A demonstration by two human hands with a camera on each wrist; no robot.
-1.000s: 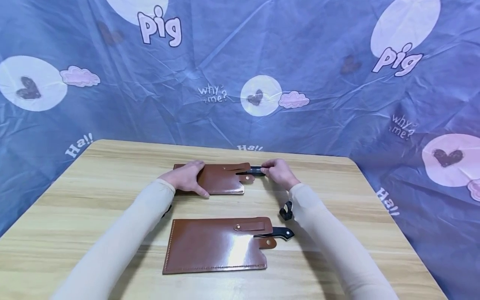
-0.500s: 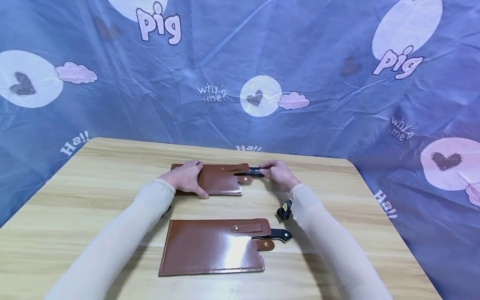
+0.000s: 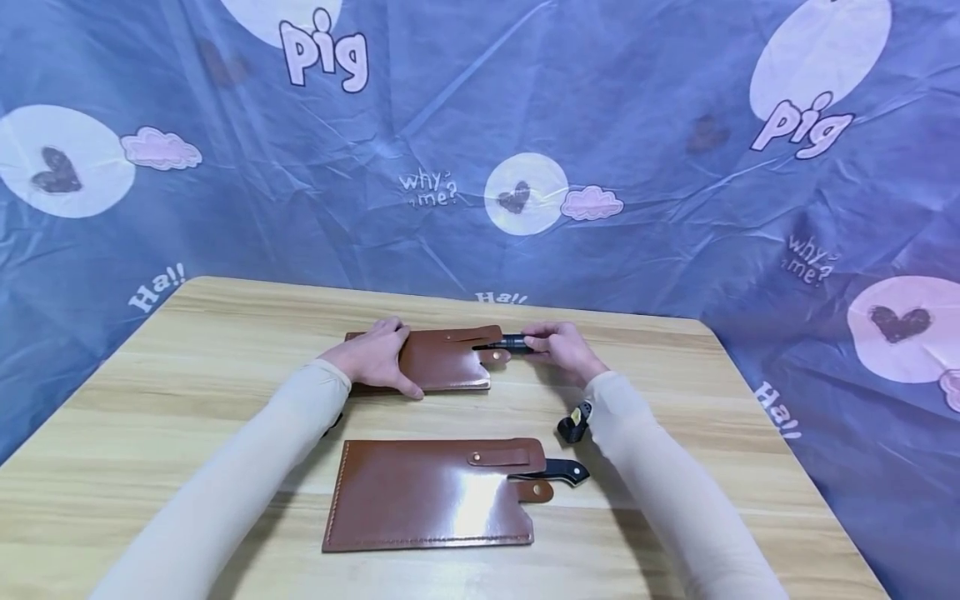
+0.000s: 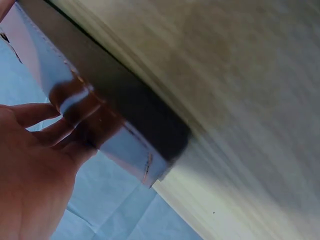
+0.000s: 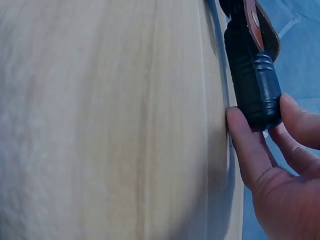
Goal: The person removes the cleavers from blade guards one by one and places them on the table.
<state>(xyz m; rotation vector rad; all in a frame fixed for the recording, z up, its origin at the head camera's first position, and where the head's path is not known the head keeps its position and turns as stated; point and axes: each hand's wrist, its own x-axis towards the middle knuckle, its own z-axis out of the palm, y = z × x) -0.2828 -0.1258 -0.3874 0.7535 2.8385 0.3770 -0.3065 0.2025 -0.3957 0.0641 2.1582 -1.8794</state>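
The right hand (image 3: 564, 350) pinches the black knife handle (image 3: 513, 342) sticking out of the far sheath (image 3: 442, 358); the left hand (image 3: 372, 357) presses flat, fingers straight, on that sheath.

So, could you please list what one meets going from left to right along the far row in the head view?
Left hand → far sheath → black handle → right hand.
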